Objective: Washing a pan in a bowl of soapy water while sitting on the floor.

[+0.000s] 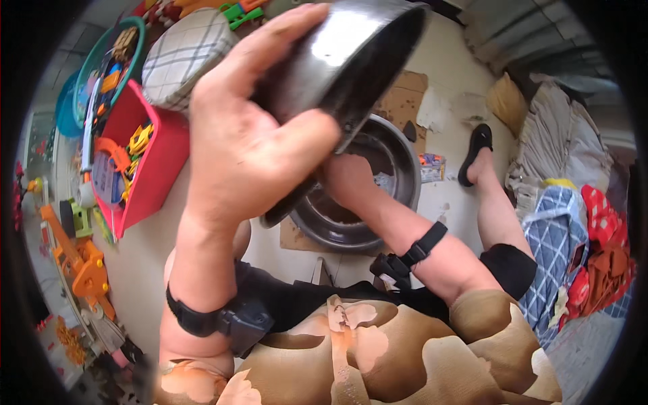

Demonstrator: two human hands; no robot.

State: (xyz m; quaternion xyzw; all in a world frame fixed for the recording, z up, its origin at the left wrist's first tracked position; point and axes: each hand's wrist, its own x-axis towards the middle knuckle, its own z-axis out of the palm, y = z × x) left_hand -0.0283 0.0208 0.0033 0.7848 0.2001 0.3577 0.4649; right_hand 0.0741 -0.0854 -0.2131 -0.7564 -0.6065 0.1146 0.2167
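Note:
My left hand [243,147] grips a shiny dark metal bowl or pot [309,76], thumb at its rim and fingers along its outer side. The vessel is tilted on its side, raised close to the camera, its dark opening facing right. Below it, on a sheet of cardboard [293,238], stands a wide metal basin [412,177] with brownish liquid inside and something whitish in it. My right hand [349,177] is above the basin at the lower side of the raised vessel; its fingers are bent and partly hidden behind the rim, so what they hold cannot be seen.
At the left are a red bin [167,157] and a green tub [139,40] of toys, a checked cloth-covered stool [187,55] and an orange toy [86,268]. Cloth bundles [557,217] lie at the right, near my foot in a black shoe [475,154]. A small colourful packet [432,167] lies beside the basin.

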